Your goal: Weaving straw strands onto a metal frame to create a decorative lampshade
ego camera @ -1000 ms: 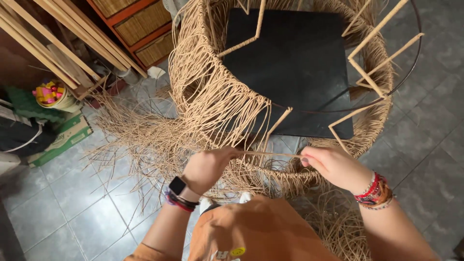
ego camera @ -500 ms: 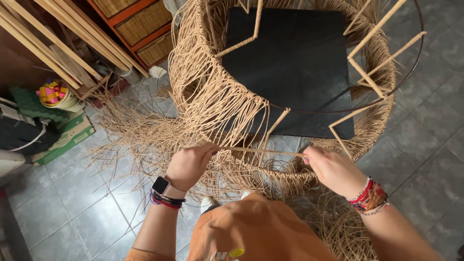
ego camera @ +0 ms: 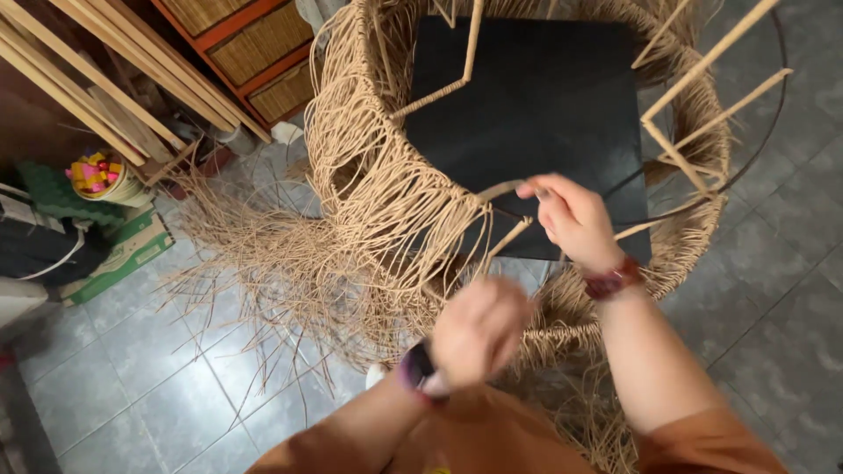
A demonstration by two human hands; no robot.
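Nearest the camera, the left hand (ego camera: 479, 329) is blurred and seems loosely closed just above the woven band (ego camera: 562, 329); whether it pinches a strand I cannot tell. Beyond it, the right hand (ego camera: 571, 215) is raised over the basket's (ego camera: 378, 175) open middle, fingers curled and pinching a cord (ego camera: 500, 189) that bends from its fingertips toward the wall of hanging strands, likely held up so it stays taut and free of the rest. The basket is half-woven: its frame (ego camera: 694, 96) of pale sticks stands bare on the right, while the left wall is thick with cords draping to the floor (ego camera: 158, 386), their loose ends (ego camera: 263, 263) fanned across the tiles. A black board (ego camera: 536, 96) lies inside the ring. Farther left, a bowl (ego camera: 101, 175) of coloured bits sits on a green box (ego camera: 123, 254), with long sticks (ego camera: 97, 79) leaning above and a drawer unit (ego camera: 246, 44) behind.
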